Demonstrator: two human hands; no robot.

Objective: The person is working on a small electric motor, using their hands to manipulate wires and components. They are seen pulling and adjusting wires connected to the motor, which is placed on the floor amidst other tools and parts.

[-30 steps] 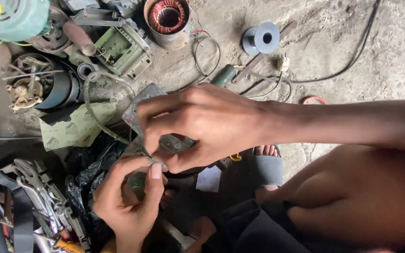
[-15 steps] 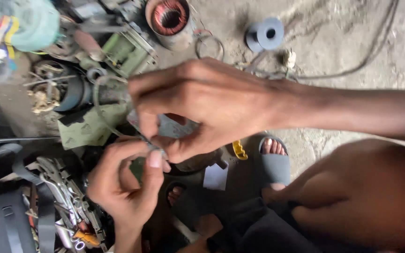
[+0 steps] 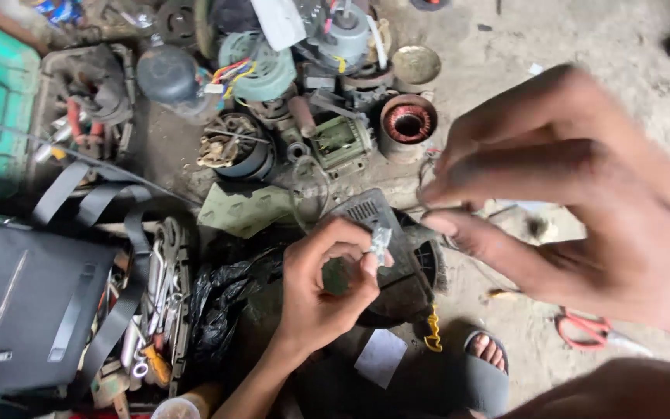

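At left, our left hand (image 3: 323, 291) pinches a small clear plastic piece (image 3: 381, 237) above the dark motor housing (image 3: 397, 264). Our right hand (image 3: 583, 202), blurred, hovers half-open and apparently empty; we judge re-gripping needs both hands close.

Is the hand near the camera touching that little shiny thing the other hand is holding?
Apart. In the head view, the right hand is lifted away, with floor visible between it and the shiny piece pinched by the left hand.

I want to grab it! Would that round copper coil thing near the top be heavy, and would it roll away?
The copper coil probably feels heavy for its size: tightly wound wire sits inside a thick metal ring. Resting on its flat end on the concrete floor, it likely stays put; tipped on edge, it could roll.
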